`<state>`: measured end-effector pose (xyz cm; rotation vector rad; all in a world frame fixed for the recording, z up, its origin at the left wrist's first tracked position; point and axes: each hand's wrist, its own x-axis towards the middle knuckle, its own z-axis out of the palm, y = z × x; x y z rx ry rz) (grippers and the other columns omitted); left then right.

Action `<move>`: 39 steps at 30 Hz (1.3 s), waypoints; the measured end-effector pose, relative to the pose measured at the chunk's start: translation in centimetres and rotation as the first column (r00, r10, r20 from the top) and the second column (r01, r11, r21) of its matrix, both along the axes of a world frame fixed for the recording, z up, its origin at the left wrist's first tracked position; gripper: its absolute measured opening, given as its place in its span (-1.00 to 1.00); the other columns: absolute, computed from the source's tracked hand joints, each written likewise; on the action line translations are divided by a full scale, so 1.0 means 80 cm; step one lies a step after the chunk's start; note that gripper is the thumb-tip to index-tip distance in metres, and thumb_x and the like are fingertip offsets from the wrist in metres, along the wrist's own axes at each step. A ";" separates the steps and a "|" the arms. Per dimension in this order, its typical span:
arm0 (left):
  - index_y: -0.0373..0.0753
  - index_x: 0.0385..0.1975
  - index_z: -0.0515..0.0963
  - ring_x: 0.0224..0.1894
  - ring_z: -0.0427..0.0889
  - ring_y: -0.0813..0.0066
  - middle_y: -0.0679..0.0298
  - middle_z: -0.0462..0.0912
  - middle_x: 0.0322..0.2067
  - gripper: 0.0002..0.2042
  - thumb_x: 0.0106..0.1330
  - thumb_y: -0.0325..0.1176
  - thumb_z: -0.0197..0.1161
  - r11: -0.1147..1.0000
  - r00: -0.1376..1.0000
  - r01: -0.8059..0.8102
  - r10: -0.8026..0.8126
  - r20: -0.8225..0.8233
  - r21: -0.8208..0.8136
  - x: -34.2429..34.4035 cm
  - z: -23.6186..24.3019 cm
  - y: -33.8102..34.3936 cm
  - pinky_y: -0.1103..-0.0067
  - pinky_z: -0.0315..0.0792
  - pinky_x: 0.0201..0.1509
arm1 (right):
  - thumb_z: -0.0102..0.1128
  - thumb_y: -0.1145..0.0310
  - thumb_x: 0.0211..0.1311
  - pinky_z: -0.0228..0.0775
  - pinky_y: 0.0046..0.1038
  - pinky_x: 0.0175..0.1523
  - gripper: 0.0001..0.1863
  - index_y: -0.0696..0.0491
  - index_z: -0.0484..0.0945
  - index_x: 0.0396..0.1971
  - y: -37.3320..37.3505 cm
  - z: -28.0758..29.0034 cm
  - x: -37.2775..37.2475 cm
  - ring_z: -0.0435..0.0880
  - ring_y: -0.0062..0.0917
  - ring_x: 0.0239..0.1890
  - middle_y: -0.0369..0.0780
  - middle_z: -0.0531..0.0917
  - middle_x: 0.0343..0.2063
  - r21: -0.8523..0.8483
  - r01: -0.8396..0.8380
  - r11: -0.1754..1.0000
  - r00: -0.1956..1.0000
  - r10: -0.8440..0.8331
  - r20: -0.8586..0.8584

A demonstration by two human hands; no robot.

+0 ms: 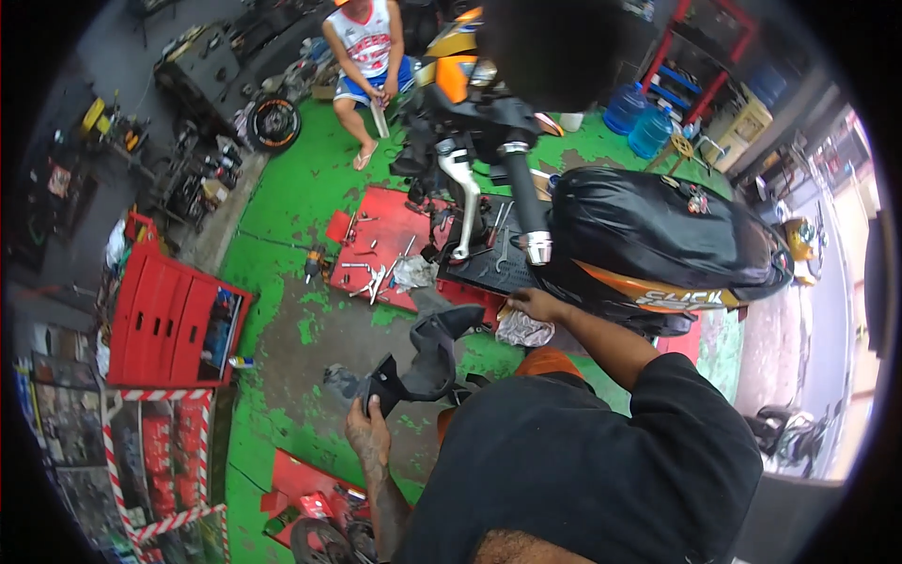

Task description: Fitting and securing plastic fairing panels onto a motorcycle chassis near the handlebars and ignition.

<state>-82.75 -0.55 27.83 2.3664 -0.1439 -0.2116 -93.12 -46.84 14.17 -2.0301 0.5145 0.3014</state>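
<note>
My left hand (365, 418) grips a dark grey, curved plastic panel (427, 348) by its lower left end, thumb over it, low in front of me. My right hand (528, 308) is closed on a crumpled pale rag (524, 327) beside the scooter's black footboard (498, 258). The orange and black scooter (658, 244) stands across from me, its black seat to the right and its handlebar grip (526, 197) pointing toward me. Wrenches (376, 282) and another white cloth (416, 270) lie on a red platform (371, 216) beside the footboard.
A person (369, 66) sits at the back. A red tool cabinet (174, 320) stands left, near a striped-edged glass case (160, 451). A power tool (313, 263) lies on the green floor. Blue water jugs (648, 132) stand back right; a red tray (291, 479) lies lower left.
</note>
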 end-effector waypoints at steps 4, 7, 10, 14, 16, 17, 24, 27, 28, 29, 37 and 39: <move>-0.49 -0.05 0.62 -0.14 0.70 -0.05 -0.19 0.69 -0.18 -0.57 0.47 -0.12 0.26 0.995 0.997 -0.046 0.051 0.061 -0.085 -0.007 0.015 -0.062 0.25 0.51 0.02 | 0.19 -0.01 0.45 0.43 -0.26 0.30 -0.43 0.24 0.59 0.10 -0.019 0.014 0.015 0.65 -0.14 0.19 0.06 0.68 0.08 -0.012 0.180 0.984 0.978 -0.178 0.104; -0.52 -0.04 0.59 -0.17 0.69 0.14 -0.10 0.70 -0.20 -0.56 0.50 -0.13 0.25 0.996 0.993 -0.074 0.078 0.091 -0.053 -0.016 0.013 -0.095 0.32 0.52 0.00 | 0.21 0.03 0.43 0.43 -0.25 0.30 -0.45 0.25 0.60 0.10 -0.054 -0.002 0.023 0.65 -0.13 0.18 0.06 0.69 0.06 0.074 0.242 0.967 0.951 -0.252 0.181; -0.55 0.02 0.55 -0.16 0.67 0.22 -0.05 0.71 -0.18 -0.54 0.52 -0.14 0.24 0.940 0.994 -0.107 0.095 -0.054 -0.323 -0.033 0.009 -0.120 0.32 0.52 0.04 | 0.23 0.09 0.41 0.44 -0.24 0.31 -0.48 0.24 0.60 0.10 -0.104 -0.034 0.039 0.65 -0.14 0.19 0.05 0.69 0.07 0.112 0.189 0.976 0.958 -0.209 0.198; -0.58 0.11 0.49 -0.01 0.62 0.26 -0.06 0.67 -0.04 -0.51 0.52 -0.16 0.26 0.968 0.973 -0.229 0.232 0.018 -0.102 -0.066 0.012 -0.162 0.38 0.50 0.12 | 0.23 0.18 0.44 0.49 -0.29 0.24 -0.58 0.24 0.62 0.04 -0.149 -0.099 0.067 0.71 -0.22 0.07 0.00 0.73 -0.01 0.207 0.236 0.949 0.954 -0.267 0.138; -0.59 0.14 0.48 0.03 0.60 0.26 -0.08 0.65 -0.02 -0.48 0.51 -0.15 0.28 0.968 0.967 -0.249 0.250 0.043 -0.033 -0.094 0.023 -0.187 0.40 0.49 0.14 | 0.25 0.16 0.43 0.51 -0.27 0.18 -0.59 0.22 0.64 0.00 -0.156 -0.130 0.075 0.72 -0.21 0.02 0.01 0.74 -0.05 0.280 0.263 0.923 0.937 -0.314 0.152; -0.59 0.15 0.47 0.05 0.59 0.27 -0.09 0.64 0.00 -0.47 0.51 -0.14 0.28 0.973 0.969 -0.231 0.231 0.092 -0.015 -0.102 0.031 -0.198 0.41 0.48 0.15 | 0.25 0.14 0.43 0.51 -0.27 0.17 -0.58 0.22 0.64 0.00 -0.154 -0.140 0.077 0.72 -0.21 0.02 0.01 0.74 -0.04 0.302 0.278 0.912 0.940 -0.323 0.110; -0.56 0.04 0.51 -0.16 0.64 0.37 0.05 0.67 -0.15 -0.57 0.54 -0.20 0.26 0.905 0.903 -0.422 0.425 0.070 -0.052 -0.135 0.077 -0.270 0.46 0.56 -0.07 | -0.03 -0.27 0.50 0.29 -0.26 0.40 -0.19 0.23 0.43 0.30 -0.107 -0.081 0.062 0.48 -0.26 0.34 0.05 0.54 0.23 0.767 0.255 0.589 0.949 -0.304 -0.083; -0.56 0.04 0.51 -0.15 0.64 0.39 0.04 0.68 -0.13 -0.60 0.54 -0.23 0.25 0.920 0.923 -0.381 0.384 0.024 -0.089 -0.140 0.088 -0.296 0.49 0.54 -0.03 | -0.07 -0.35 0.47 0.22 -0.23 0.47 -0.05 0.20 0.19 0.49 -0.096 -0.008 0.035 0.31 -0.25 0.48 0.04 0.31 0.43 0.920 0.135 0.367 0.935 -0.354 0.004; -0.55 0.04 0.52 -0.15 0.64 0.39 0.03 0.68 -0.13 -0.60 0.54 -0.23 0.24 0.914 0.914 -0.401 0.403 0.036 -0.064 -0.142 0.091 -0.305 0.49 0.54 -0.03 | -0.07 -0.37 0.46 0.22 -0.18 0.47 -0.02 0.18 0.11 0.51 -0.100 0.013 0.029 0.29 -0.22 0.49 0.03 0.25 0.46 0.949 0.197 0.244 0.933 -0.344 -0.105; -0.53 0.03 0.53 -0.14 0.64 0.38 0.04 0.69 -0.13 -0.63 0.55 -0.26 0.22 0.890 0.891 -0.448 0.452 0.038 -0.084 -0.145 0.093 -0.315 0.50 0.54 0.00 | -0.06 -0.38 0.45 0.21 -0.13 0.47 0.01 0.17 0.04 0.54 -0.104 0.033 0.024 0.27 -0.19 0.50 0.02 0.19 0.49 0.969 0.218 0.113 0.923 -0.346 -0.167; -0.51 -0.11 0.57 -0.33 0.58 0.46 0.12 0.68 -0.35 -0.70 0.53 -0.29 0.20 0.974 0.955 -0.222 0.208 0.212 0.043 -0.164 0.142 -0.390 0.51 0.47 -0.23 | 0.06 -0.27 0.46 0.24 -0.04 0.40 -0.19 -0.10 0.14 0.49 -0.176 0.127 0.032 0.36 -0.34 0.39 -0.16 0.39 0.32 0.929 0.248 0.273 0.814 -0.579 -0.047; -0.51 -0.12 0.57 -0.38 0.58 0.47 0.14 0.68 -0.39 -0.71 0.53 -0.30 0.21 0.978 0.934 -0.199 0.170 0.313 0.063 -0.173 0.153 -0.403 0.51 0.47 -0.27 | 0.11 -0.18 0.49 0.29 -0.10 0.33 -0.37 -0.21 0.29 0.41 -0.187 0.148 0.033 0.42 -0.50 0.28 -0.33 0.48 0.18 0.931 0.223 0.288 0.797 -0.605 -0.004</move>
